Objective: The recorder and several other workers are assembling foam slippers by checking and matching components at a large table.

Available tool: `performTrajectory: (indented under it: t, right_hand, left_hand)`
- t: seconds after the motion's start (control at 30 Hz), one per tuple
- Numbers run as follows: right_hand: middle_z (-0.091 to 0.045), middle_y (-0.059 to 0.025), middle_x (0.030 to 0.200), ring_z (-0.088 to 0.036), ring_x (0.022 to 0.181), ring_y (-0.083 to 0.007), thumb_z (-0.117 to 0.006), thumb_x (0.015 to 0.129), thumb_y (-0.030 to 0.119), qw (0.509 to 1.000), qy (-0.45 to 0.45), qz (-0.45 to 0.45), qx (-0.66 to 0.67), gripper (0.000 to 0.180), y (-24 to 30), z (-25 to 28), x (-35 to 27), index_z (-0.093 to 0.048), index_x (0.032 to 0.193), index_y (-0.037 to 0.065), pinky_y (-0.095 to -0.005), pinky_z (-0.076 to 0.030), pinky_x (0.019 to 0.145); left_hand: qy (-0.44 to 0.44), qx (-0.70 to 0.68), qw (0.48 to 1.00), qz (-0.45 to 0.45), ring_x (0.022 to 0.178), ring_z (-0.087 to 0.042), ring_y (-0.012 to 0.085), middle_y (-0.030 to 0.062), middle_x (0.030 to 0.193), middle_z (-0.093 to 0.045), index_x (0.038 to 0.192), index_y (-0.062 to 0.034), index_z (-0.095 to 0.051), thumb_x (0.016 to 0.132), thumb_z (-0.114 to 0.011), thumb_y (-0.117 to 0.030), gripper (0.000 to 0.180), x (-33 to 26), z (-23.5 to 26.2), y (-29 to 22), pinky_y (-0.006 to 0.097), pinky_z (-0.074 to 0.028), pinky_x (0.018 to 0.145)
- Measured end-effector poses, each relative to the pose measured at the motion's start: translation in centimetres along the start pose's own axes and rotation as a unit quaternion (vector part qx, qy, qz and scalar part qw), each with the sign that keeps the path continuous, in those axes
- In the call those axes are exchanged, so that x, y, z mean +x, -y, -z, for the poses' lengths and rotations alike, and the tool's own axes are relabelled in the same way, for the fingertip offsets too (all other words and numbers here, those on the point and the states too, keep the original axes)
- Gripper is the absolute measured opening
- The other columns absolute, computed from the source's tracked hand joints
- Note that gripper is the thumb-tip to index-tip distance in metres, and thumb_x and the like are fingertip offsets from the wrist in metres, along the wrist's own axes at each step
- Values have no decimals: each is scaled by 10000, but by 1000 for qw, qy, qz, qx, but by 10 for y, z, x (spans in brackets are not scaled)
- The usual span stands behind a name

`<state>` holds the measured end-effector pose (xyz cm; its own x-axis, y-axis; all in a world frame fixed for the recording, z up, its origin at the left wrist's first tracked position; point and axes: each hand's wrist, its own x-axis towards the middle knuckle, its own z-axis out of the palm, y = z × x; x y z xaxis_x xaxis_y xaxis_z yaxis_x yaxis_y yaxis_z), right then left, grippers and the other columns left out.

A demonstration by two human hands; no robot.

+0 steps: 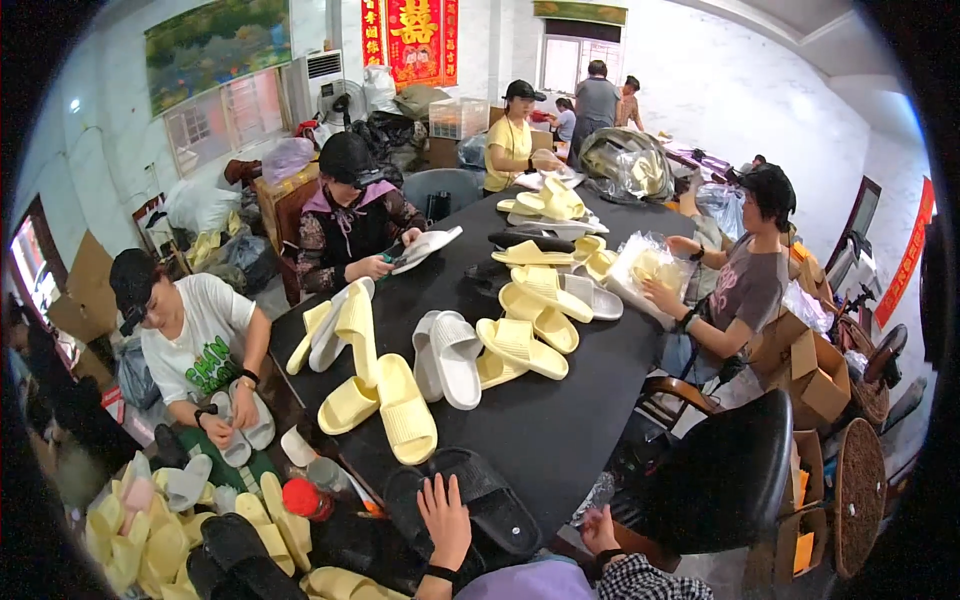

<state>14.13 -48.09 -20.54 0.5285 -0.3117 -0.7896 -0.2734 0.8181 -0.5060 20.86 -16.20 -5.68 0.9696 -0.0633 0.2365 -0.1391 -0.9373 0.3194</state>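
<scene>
A pair of black slippers lies at the near edge of the dark table. My left hand [446, 517] rests with spread fingers against the near side of one black slipper [490, 500], between it and its mate [405, 492]. Off the table's near edge, beside my lap, my right hand [600, 530] hangs with loosely bent fingers and nothing visible in it. Yellow slippers [408, 415] and grey slippers [455, 358] lie just beyond the black pair. Left of them stands a jar with a red lid [305, 498].
Co-workers sit around the black table [560, 430], handling slippers and clear bags. At lower left lies a heap of yellow slippers [150, 540]. A black chair [720, 480] stands at my right, near cardboard boxes [815, 375]. More slippers run down the table's middle.
</scene>
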Motion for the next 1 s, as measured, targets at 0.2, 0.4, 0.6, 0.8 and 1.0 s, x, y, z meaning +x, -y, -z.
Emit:
performTrajectory:
  t: [0.2,0.4,0.6,0.8,1.0]
  right_hand:
    - [-447,14,622,-444,547,-125,-485,888,176,979,153,135,-26,135,16,-2,35,-519,768,125,-262,-340,486]
    - [-467,22,642,-450,513,-105,-474,964,404,987,155,32,-36,318,29,-2,36,-561,911,103,-240,-383,467]
    - [-498,27,662,-418,499,-100,-439,988,428,960,272,-37,-58,347,37,6,58,-570,973,107,-240,-396,490]
    - [-491,65,690,-437,543,-66,-491,929,128,939,160,177,-246,99,52,-35,3,-584,905,107,-230,-318,472]
    - [-527,13,781,-505,706,-102,-570,912,144,894,48,319,-309,124,49,-30,-4,-600,965,35,-254,-409,629]
  left_hand:
    - [16,-1,998,-57,1313,-323,430,186,1397,-400,1353,-79,-460,771,-685,-103,625,-5,13,5,574,-234,1087]
    - [57,20,997,-52,1321,-307,434,202,1396,-395,1360,-84,-453,817,-659,-146,584,-11,9,15,579,-226,1087]
    - [52,-205,976,-58,1290,-368,407,190,1354,-453,1311,-42,-503,905,-579,-211,446,-26,44,13,525,-278,1083]
    - [145,-325,934,6,1180,-522,316,146,1285,-545,1263,-45,-551,903,-568,-177,384,-57,84,31,362,-412,997]
    - [109,-326,937,69,1120,-554,351,186,1216,-583,1215,-14,-576,886,-583,-142,353,-93,102,39,379,-440,951]
